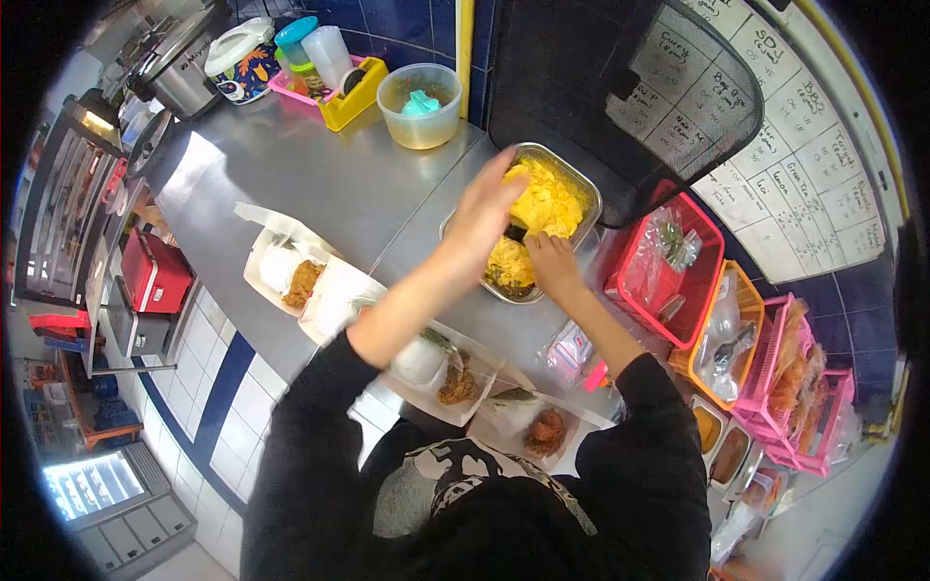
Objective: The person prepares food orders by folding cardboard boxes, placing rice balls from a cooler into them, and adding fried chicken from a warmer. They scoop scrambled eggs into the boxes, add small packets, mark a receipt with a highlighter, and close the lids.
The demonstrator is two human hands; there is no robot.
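A steel pan holds yellow scrambled egg, with a dark gap between two portions. My right hand reaches in from the right, its fingers bunched together and pressed into the egg near that gap. Blurred by motion, my left hand is raised over the pan's left side, and its fingers are smeared. Nearer my body stand open paper boxes: a left box with white rice and a browned piece of food, a middle box with similar contents, and a right box with rice and reddish food.
A clear tub and a yellow basket stand along the back wall. To the right are a red basket, an orange basket and a pink rack. A dark mesh screen leans behind the pan.
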